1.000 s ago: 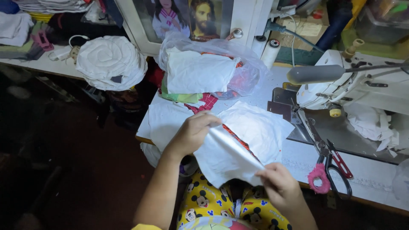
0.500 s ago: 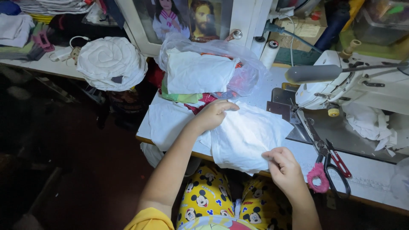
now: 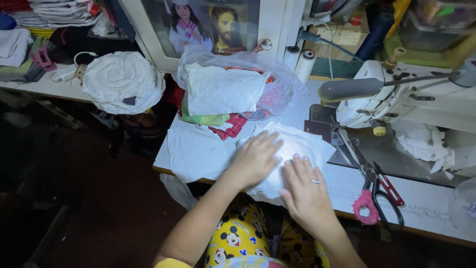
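Two bare hands lie flat and released, palms down, grasping nothing, at lower centre of the frame. Right hand (image 3: 306,191), with a ring on one finger, presses the near edge of a white folded fabric piece (image 3: 302,149). Left hand (image 3: 255,158) rests, fingers spread, on the same piece just to the left. That piece sits on the white sewing table (image 3: 421,203), overhanging its near edge above yellow cartoon-print trousers (image 3: 233,240). A larger flat white cloth (image 3: 193,151) lies touching it on the left. At right, black scissors with a pink-wrapped handle (image 3: 377,196) lie on the table, near the fabric but apart from it. Beyond, a white sewing machine (image 3: 396,97) occupies the upper right. At upper centre stands a clear plastic bag of mixed fabrics (image 3: 233,87). A coiled white cloth bundle (image 3: 121,79) sits at upper left.
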